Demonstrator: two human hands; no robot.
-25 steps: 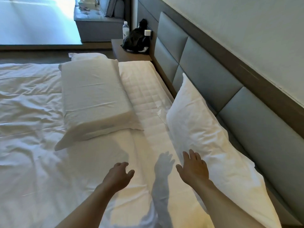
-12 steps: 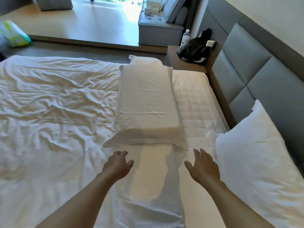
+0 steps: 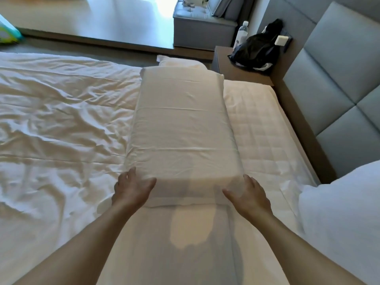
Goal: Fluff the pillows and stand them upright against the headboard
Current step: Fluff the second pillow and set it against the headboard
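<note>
Bracketing the flat pillow (image 3: 181, 128) at its near end — my left hand (image 3: 131, 187) and right hand (image 3: 249, 195), both spread, nothing grasped; second pillow (image 3: 341, 210) leans on the headboard (image 3: 337, 64).

lighting, as i see it: daylight glare on the far floor (image 3: 144, 15), blown white. bed (image 3: 51, 120) evenly lit, creases softly shadowed. my arms' shadows fall ahead, warm patch between. slight blur; edges bowed by wide lens.
</note>
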